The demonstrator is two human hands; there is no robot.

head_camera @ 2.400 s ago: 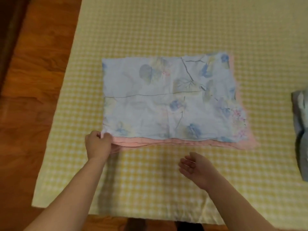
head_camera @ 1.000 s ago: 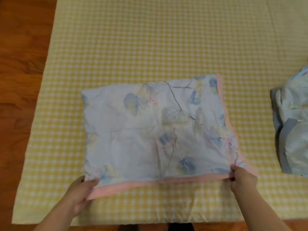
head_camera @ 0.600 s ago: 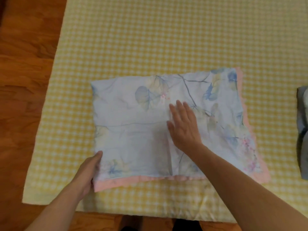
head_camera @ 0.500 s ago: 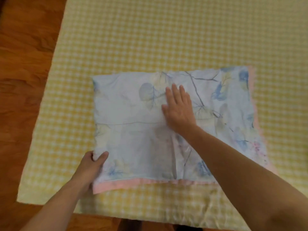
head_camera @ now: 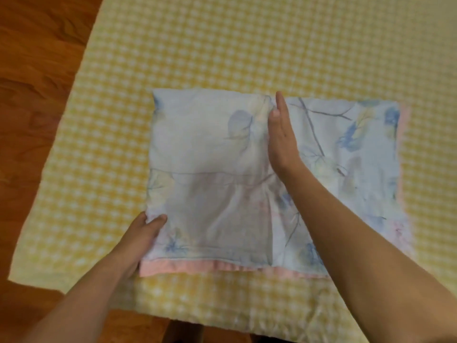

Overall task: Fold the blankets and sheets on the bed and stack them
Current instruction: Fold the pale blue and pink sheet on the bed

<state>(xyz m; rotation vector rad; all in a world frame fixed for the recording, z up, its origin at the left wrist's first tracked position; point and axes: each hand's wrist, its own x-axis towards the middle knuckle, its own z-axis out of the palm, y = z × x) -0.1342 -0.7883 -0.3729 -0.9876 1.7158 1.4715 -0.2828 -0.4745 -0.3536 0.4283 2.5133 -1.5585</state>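
A bed (head_camera: 222, 45) covered in yellow-and-white checked cloth fills most of the view, with a brown wooden floor (head_camera: 37, 70) along its left side and near edge. On the near half of the bed lies a folded pale blue sheet (head_camera: 210, 157) printed with leaves and branches, a pink trim showing along its near and right edges. The right hand (head_camera: 280, 137) stands on its edge across the middle of the sheet, fingers straight and together, pointing away. The left hand (head_camera: 143, 233) grips the sheet's near left corner, thumb on top.
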